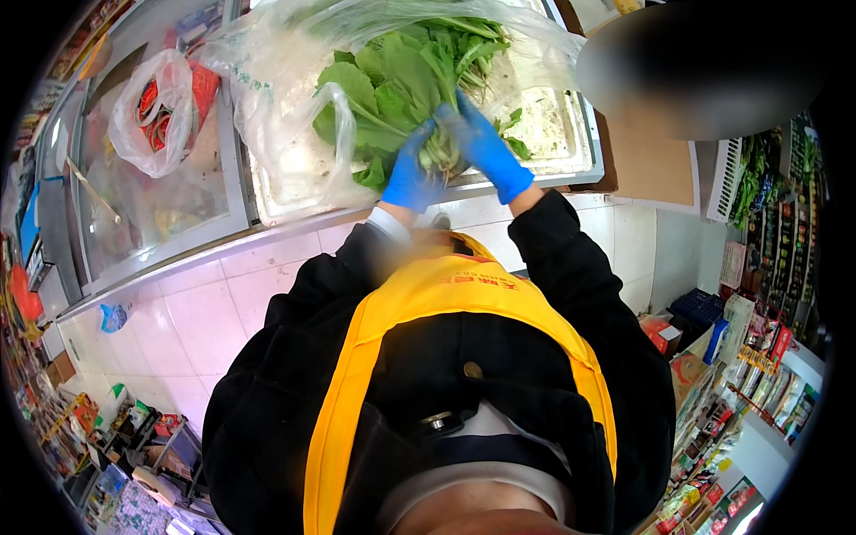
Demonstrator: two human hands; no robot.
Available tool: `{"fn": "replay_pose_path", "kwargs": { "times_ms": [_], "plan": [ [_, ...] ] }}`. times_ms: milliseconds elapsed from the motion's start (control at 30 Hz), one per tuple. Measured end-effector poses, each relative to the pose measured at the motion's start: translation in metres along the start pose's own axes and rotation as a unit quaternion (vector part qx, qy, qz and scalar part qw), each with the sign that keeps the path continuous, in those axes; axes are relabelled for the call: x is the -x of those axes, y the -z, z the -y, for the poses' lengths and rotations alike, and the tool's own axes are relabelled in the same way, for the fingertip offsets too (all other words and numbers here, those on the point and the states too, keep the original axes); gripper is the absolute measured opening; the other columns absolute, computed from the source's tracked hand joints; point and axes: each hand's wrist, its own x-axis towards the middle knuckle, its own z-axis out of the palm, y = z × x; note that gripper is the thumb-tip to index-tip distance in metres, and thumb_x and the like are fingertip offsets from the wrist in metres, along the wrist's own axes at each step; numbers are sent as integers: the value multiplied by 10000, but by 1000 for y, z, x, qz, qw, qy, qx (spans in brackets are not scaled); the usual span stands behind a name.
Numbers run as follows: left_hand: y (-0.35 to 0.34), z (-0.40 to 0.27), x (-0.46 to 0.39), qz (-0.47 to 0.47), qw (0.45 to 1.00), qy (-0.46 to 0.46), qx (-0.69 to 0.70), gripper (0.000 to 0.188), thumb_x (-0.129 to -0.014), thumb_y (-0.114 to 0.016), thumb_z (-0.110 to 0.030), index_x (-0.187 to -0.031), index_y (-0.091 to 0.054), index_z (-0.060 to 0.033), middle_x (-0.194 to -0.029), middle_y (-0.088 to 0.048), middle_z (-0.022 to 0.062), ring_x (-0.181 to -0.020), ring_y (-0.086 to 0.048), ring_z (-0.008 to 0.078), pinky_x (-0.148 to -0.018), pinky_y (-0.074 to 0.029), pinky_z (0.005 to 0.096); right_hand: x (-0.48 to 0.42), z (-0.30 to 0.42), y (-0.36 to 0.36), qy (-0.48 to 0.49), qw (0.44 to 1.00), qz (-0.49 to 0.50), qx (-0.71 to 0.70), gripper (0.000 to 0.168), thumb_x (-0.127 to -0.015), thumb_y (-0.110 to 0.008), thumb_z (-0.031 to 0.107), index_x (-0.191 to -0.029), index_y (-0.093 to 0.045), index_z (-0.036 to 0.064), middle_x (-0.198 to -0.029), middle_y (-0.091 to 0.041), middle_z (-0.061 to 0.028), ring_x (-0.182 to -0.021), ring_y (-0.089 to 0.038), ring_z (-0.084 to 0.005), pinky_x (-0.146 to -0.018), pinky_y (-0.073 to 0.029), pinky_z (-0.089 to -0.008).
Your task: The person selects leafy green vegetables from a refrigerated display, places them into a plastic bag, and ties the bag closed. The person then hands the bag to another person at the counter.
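Note:
Both of my hands wear blue gloves and hold one bunch of leafy greens (401,93) between them. My left hand (411,170) grips it from the left near the pale root ends. From the right, my right hand (488,147) closes on the stems, its fingers slightly blurred. The broad leaves point away and to the left. Under the bunch is a shallow white foam tray (555,134) with dirt specks. More greens with thin roots (478,57) lie just beyond, partly under a clear plastic bag (281,100) spread over the tray's left and far side.
Left of the tray, a white plastic bag (157,124) with red and green ties sits on a glass-topped freezer (167,214). A wooden stick (93,190) lies there too. Cardboard (649,167) adjoins the tray's right side. Stocked shelves (769,374) stand at right.

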Motion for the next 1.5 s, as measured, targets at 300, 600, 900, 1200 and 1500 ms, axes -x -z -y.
{"fn": "replay_pose_path", "kwargs": {
  "times_ms": [300, 600, 900, 1200, 1500],
  "plan": [
    [5, -13, 5, 31, 998, 48, 36, 410, -777, -535, -302, -1115, -474, -78, -1090, -510, 124, -995, -492, 273, -893, -369, 443, 1, 17, 1, -96, 994, 37, -25, 481, -810, -508, 378, -1099, -476, -5, -958, -571, -135, -864, -536, -165, -758, -411, -261],
    [15, -17, -1, 104, 993, 41, 30, 404, -778, -514, -348, -1066, -491, -65, -984, -546, 111, -900, -527, 246, -816, -419, 390, 29, 10, -6, 50, 995, -81, -34, 459, -779, -562, 260, -1105, -437, -38, -1046, -522, -166, -960, -498, -212, -814, -381, -305],
    [12, -14, 0, 48, 996, 39, 60, 414, -782, -521, -335, -1095, -482, -66, -1042, -530, 124, -956, -505, 266, -837, -409, 410, 11, -18, 4, 105, 975, -53, 188, 411, -804, -497, 247, -1106, -439, -25, -1015, -540, -194, -932, -524, -267, -784, -397, -325],
    [0, -9, 8, -25, 999, 19, 21, 323, -792, -481, -319, -1005, -507, -79, -889, -568, 75, -803, -554, 209, -722, -465, 342, 11, -17, 13, 11, 997, -4, 78, 430, -812, -499, 278, -1127, -438, -8, -1044, -539, -171, -931, -527, -220, -796, -396, -300],
    [-27, -2, 20, -43, 989, -30, -138, 312, -806, -488, -282, -1013, -506, -48, -924, -559, 63, -841, -535, 156, -748, -439, 265, 29, 44, 12, -122, 989, 33, -75, 470, -812, -538, 292, -1142, -429, -25, -1058, -524, -111, -932, -496, -145, -807, -391, -252]
  ]
}}
